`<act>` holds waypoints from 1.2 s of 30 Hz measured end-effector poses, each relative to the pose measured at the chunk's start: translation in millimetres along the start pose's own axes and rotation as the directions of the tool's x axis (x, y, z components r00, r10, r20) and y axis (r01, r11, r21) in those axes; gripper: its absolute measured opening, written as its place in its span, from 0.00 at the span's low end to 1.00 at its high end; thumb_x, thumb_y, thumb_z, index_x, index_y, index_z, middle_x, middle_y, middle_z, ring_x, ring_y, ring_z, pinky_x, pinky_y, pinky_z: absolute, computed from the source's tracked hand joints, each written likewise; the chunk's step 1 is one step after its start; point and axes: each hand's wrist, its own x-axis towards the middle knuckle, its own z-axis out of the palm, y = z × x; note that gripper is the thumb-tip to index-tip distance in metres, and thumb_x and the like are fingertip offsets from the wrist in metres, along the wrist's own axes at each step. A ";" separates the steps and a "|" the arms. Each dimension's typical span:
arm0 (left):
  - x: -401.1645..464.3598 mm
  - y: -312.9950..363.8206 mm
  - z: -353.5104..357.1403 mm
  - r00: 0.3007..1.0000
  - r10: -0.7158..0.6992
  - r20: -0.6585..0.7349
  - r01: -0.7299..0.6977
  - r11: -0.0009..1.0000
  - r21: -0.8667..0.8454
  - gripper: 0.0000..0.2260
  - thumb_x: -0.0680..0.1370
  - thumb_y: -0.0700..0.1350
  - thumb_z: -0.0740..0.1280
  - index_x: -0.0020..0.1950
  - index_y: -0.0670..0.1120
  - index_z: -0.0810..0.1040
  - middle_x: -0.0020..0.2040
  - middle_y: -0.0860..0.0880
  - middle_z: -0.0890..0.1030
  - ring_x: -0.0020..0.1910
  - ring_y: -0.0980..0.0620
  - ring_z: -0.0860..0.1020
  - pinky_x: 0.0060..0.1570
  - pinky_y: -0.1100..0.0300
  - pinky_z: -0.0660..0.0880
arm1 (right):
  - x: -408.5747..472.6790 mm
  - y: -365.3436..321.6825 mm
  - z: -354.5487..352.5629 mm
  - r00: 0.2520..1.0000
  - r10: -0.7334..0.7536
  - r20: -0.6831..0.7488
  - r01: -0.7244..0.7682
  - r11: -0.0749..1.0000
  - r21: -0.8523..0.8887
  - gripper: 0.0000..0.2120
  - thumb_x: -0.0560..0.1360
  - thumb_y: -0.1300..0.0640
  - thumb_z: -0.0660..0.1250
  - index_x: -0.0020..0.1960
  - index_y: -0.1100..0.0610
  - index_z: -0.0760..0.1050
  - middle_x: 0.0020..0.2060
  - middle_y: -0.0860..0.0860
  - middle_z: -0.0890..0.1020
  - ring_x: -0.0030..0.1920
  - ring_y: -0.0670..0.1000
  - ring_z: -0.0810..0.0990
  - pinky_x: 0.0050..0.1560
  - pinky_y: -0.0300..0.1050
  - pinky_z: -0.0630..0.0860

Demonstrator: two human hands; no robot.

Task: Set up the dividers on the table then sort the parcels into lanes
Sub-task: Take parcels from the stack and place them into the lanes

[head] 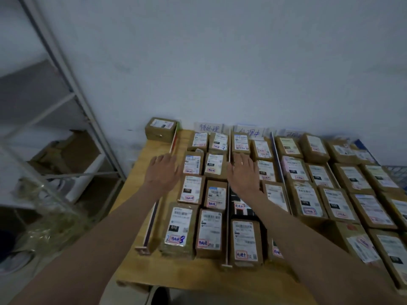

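Note:
Several brown cardboard parcels with white labels lie in rows on the wooden table (141,172). Thin upright dividers split them into lanes: one at the left (152,223), one in the middle (228,216), one further right (278,159). My left hand (164,170) hovers flat, fingers spread, over the left divider beside a labelled parcel (192,165). My right hand (243,172) is stretched out flat over the middle divider and the parcels of the second lane. Neither hand holds anything. Handwritten paper signs (209,128) stand at the far end of the lanes.
A single parcel (161,128) sits at the table's far left corner, outside the lanes. A white metal shelf rack (66,119) with cardboard boxes stands to the left. A plain wall rises behind the table. Plastic wrapping lies on the floor at the lower left.

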 end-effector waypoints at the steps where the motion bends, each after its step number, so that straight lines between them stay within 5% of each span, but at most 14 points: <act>1: 5.5 -13.4 0.7 1.000 -0.011 -0.004 0.011 1.000 0.001 0.22 0.83 0.55 0.52 0.73 0.47 0.67 0.72 0.45 0.70 0.71 0.45 0.67 0.72 0.49 0.59 | 8.1 -11.7 7.2 1.000 -0.011 -0.001 0.011 1.000 -0.003 0.24 0.83 0.47 0.51 0.75 0.56 0.62 0.73 0.55 0.67 0.73 0.57 0.64 0.73 0.57 0.59; 9: 64.3 -118.1 13.8 1.000 -0.024 -0.011 0.024 1.000 -0.009 0.23 0.83 0.56 0.54 0.73 0.45 0.67 0.72 0.45 0.70 0.71 0.45 0.68 0.70 0.49 0.61 | 68.7 -105.1 63.9 0.995 -0.049 0.083 0.051 0.998 -0.023 0.25 0.83 0.47 0.49 0.78 0.55 0.57 0.76 0.54 0.62 0.76 0.56 0.60 0.76 0.57 0.57; 18: 151.4 -220.7 40.1 0.997 -0.004 0.080 0.006 1.000 -0.017 0.26 0.83 0.59 0.49 0.77 0.47 0.62 0.77 0.45 0.65 0.75 0.46 0.64 0.74 0.49 0.59 | 136.0 -191.7 122.8 0.989 0.063 0.137 -0.065 0.998 0.009 0.25 0.83 0.49 0.50 0.77 0.57 0.56 0.76 0.56 0.62 0.76 0.56 0.59 0.76 0.55 0.55; 36: 380.7 -303.0 131.1 0.988 0.023 0.150 0.007 0.981 -0.194 0.24 0.83 0.55 0.52 0.76 0.45 0.64 0.76 0.45 0.65 0.74 0.46 0.65 0.74 0.49 0.58 | 341.2 -246.4 265.2 0.965 0.135 0.224 -0.151 0.987 0.056 0.17 0.82 0.51 0.52 0.68 0.55 0.64 0.65 0.53 0.72 0.66 0.55 0.72 0.68 0.55 0.69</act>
